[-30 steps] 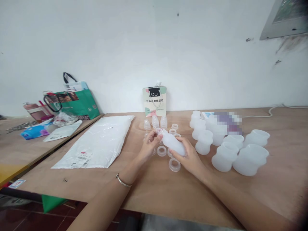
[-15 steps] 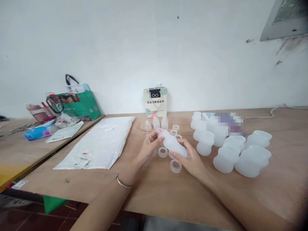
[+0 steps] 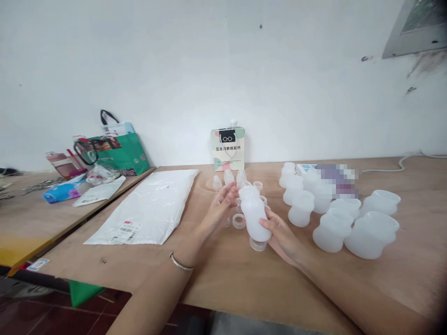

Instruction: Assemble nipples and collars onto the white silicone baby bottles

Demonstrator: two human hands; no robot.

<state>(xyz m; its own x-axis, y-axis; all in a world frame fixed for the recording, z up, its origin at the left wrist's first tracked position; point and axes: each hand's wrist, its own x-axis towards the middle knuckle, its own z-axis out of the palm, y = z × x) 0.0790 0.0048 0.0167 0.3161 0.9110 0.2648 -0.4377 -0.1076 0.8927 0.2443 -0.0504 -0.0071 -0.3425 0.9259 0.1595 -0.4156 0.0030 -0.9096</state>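
Note:
My right hand (image 3: 277, 232) is wrapped around the lower part of a frosted white baby bottle (image 3: 256, 216), holding it nearly upright with a slight lean to the left. A clear piece tops the bottle, too small to make out fully. Just left of the bottle's neck is my left hand (image 3: 221, 207), its fingers apart and slightly bent, with nothing visible in them. Behind the hands stand clear domed caps (image 3: 228, 177). Several clear rings lie around the bottle, such as one ring (image 3: 239, 221) at its left and another ring (image 3: 258, 244) partly hidden below it.
To the right stand several open frosted bottles (image 3: 333, 230) near a blurred packet (image 3: 335, 179). A white mailing bag (image 3: 150, 204) lies at left. By the wall are a paper bag (image 3: 226, 153) and a green bag (image 3: 129, 153). The table's front edge (image 3: 244, 314) is close.
The bottle has turned from slanting to nearly upright in my right hand. My left fingers have come off its top and opened. The view has shifted slightly left.

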